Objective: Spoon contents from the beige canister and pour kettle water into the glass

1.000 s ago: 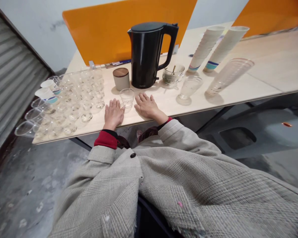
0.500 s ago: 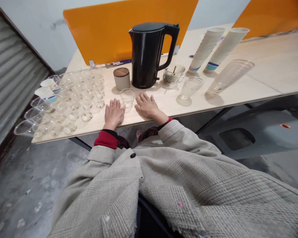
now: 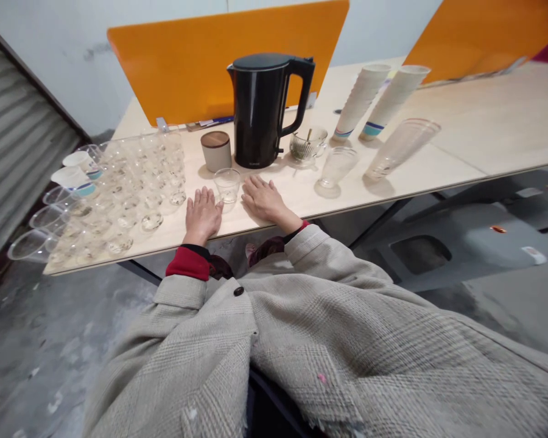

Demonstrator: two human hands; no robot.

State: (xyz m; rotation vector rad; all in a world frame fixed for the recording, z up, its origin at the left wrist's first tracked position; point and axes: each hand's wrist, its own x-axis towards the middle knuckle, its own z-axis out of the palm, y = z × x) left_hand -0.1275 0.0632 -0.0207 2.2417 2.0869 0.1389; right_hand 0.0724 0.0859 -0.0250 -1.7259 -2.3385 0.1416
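My left hand (image 3: 203, 214) and my right hand (image 3: 263, 198) lie flat, palms down, on the light wooden table (image 3: 438, 164) near its front edge. Both hold nothing, fingers stretched out. Between them stands a small clear glass cup (image 3: 227, 184), close to both hands but not gripped. Behind it stand a black electric kettle (image 3: 260, 109) and a grey canister with a brown lid (image 3: 216, 151).
Several clear plastic cups (image 3: 132, 182) crowd the table's left part, with paper cups (image 3: 75, 179) at the far left. Right of the kettle are a glass mug with a strainer (image 3: 307, 145), a clear cup (image 3: 335, 167), and leaning cup stacks (image 3: 379, 100). Orange partitions (image 3: 201, 61) back the table.
Both hands stay flat in place on the table. The camera view has shifted slightly, so everything sits a little left and lower in frame.
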